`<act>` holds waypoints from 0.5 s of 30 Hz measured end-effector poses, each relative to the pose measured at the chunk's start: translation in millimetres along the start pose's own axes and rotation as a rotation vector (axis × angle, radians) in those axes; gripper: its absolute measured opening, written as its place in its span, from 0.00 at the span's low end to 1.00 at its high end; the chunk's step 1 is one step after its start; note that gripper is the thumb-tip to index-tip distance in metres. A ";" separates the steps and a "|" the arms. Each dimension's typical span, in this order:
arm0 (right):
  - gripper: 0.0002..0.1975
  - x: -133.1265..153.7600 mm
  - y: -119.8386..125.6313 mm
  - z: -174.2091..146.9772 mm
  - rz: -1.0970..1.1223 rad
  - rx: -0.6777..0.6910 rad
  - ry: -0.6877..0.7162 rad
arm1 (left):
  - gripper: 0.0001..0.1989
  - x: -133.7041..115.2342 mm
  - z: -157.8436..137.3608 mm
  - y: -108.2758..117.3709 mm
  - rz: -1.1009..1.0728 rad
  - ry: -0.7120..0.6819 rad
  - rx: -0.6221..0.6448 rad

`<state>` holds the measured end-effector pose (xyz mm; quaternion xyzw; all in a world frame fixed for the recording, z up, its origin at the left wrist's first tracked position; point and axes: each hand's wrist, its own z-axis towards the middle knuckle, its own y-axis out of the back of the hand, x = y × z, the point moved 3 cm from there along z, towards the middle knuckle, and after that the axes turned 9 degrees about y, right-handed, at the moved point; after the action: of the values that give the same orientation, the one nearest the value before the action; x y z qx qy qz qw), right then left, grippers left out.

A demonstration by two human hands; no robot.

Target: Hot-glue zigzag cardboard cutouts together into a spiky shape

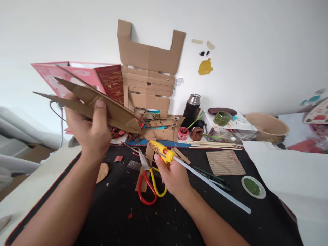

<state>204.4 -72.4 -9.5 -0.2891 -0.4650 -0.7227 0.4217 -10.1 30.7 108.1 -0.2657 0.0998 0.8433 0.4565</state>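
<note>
My left hand point(89, 126) is raised at the left, its thumb and fingers closed on a folded cardboard piece point(115, 111) with pointed flaps. Lower down and to the right, my right hand point(175, 176) grips a yellow hot glue gun point(161, 152). A long translucent glue stick point(215, 186) juts from its back end toward the lower right. The gun's nozzle points up and left, below the cardboard and apart from it. Just left of my right hand, scissors point(146, 171) with one red and one yellow handle lie on the black mat point(112, 212), over a narrow cardboard strip.
Behind the cardboard stands a pink box point(109, 80). A cut cardboard sheet point(151, 54) leans on the wall. At the back are a black thermos point(191, 109), paint jars point(196, 134) and thin sticks point(215, 146). Corrugated cardboard point(225, 162) and a green paint lid point(253, 187) lie right.
</note>
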 end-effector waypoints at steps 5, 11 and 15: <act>0.19 1.6 -3.0 -1.2 -0.148 0.083 0.081 | 0.15 10.2 8.0 1.2 -0.136 0.131 -0.081; 0.12 11.1 -25.3 -13.1 -0.333 0.360 0.233 | 0.17 2.5 3.1 -1.2 -0.163 0.161 0.007; 0.12 18.3 -40.9 -19.4 -0.398 0.560 0.311 | 0.15 -1.8 0.0 -3.2 -0.141 0.131 0.051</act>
<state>159.3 -87.7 -19.9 0.0466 -0.6221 -0.6705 0.4014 -6.7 31.2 109.3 -0.3148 0.1320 0.7871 0.5138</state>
